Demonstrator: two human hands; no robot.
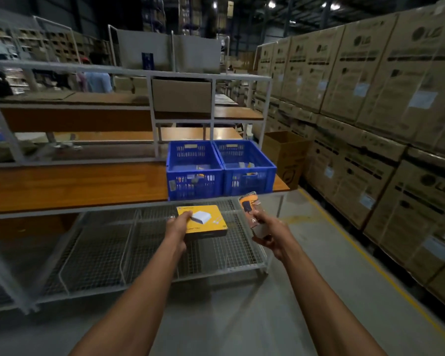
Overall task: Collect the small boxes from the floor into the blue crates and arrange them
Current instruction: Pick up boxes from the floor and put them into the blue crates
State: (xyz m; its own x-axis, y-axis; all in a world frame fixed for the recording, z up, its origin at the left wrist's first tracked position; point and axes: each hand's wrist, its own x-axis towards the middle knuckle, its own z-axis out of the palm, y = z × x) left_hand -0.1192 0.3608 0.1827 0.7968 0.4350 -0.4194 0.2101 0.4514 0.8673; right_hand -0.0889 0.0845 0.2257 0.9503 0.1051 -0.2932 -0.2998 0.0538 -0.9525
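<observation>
Two blue crates stand side by side at the right end of a wooden table (75,186): the left crate (194,185) and the right crate (249,179), each with small boxes inside. My left hand (177,227) grips a flat yellow box (203,220) by its left edge, held level below the left crate. My right hand (266,227) holds a narrow orange and dark box (249,205) tilted upright, just below the right crate.
A wire mesh shelf (139,253) runs under the table. Stacked large cardboard cartons (383,111) line the right side behind a yellow floor line (357,247). An open carton (285,155) stands right of the crates. A white metal frame with a brown box (181,95) rises behind.
</observation>
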